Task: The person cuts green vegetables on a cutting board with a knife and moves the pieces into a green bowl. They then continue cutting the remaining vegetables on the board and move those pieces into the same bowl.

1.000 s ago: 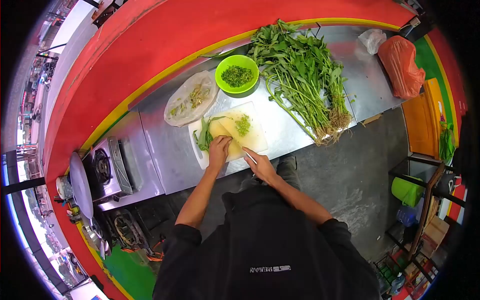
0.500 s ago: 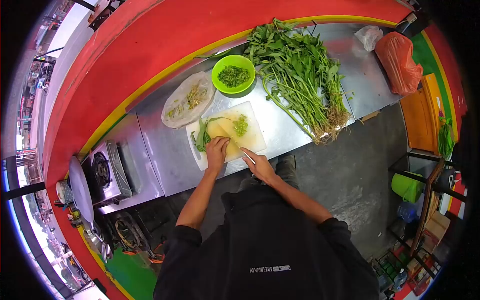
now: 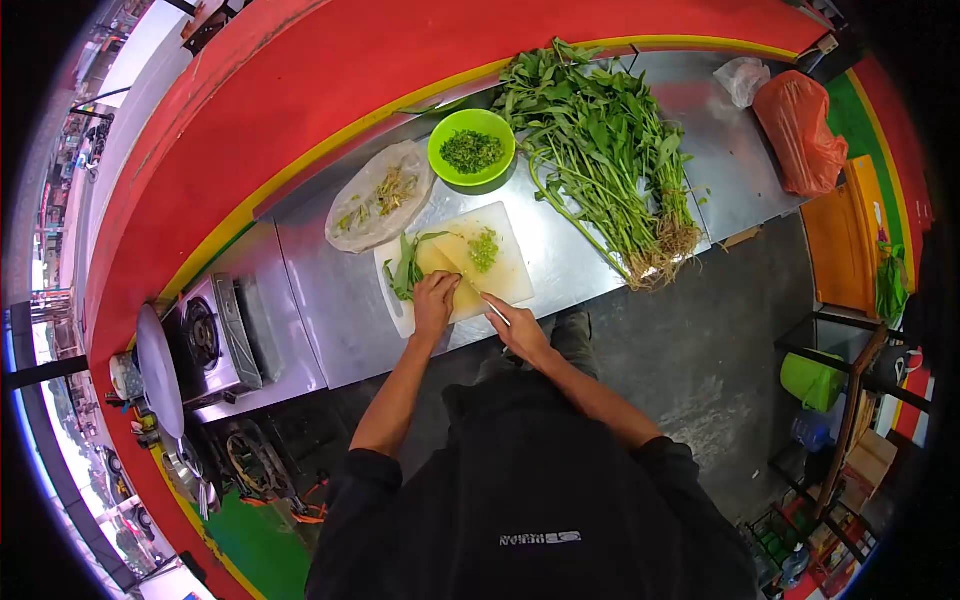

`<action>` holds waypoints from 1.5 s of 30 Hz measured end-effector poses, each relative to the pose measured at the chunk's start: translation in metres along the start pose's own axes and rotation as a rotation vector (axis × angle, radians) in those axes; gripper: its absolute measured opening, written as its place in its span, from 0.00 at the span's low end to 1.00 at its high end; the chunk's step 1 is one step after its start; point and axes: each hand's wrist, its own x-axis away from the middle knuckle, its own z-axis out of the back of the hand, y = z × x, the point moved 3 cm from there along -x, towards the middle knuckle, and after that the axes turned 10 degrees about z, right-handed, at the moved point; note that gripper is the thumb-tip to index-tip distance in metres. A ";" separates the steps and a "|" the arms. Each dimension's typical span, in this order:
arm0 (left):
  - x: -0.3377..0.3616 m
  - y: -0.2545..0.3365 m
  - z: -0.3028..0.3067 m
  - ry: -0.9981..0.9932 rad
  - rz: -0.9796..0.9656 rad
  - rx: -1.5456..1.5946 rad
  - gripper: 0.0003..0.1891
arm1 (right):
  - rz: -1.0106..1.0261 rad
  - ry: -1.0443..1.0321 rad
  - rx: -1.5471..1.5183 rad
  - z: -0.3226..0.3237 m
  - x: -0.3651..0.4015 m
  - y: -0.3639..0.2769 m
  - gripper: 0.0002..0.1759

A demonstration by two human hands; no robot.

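Head view: left hand [image 3: 434,302] clamped on greens [image 3: 405,272], right hand [image 3: 521,333] gripping knife [image 3: 499,315], near each other; shirt lettering [image 3: 540,538] unclear.

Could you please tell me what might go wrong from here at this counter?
The left hand is right beside the knife in the right hand, so a slip might cut its fingers.
The cutting board lies near the counter's front edge, so a hard push could tip it.
The roots of the big bunch reach that edge too, and a passing sleeve might catch them.
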 end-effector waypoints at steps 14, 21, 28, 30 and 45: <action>-0.002 0.006 0.004 0.019 -0.004 0.023 0.06 | 0.077 0.070 -0.022 -0.003 0.003 -0.001 0.25; 0.002 0.006 0.003 0.012 -0.007 -0.048 0.08 | 0.059 0.035 0.018 -0.002 -0.009 -0.005 0.25; 0.001 0.002 0.001 0.007 0.000 0.022 0.08 | 0.077 0.075 -0.020 -0.005 0.001 -0.001 0.24; 0.001 0.003 0.003 0.017 0.002 0.043 0.08 | 0.067 0.063 -0.009 -0.005 0.000 0.001 0.24; 0.003 0.007 0.006 0.050 -0.042 -0.036 0.08 | -0.041 -0.024 -0.035 0.001 -0.002 -0.008 0.24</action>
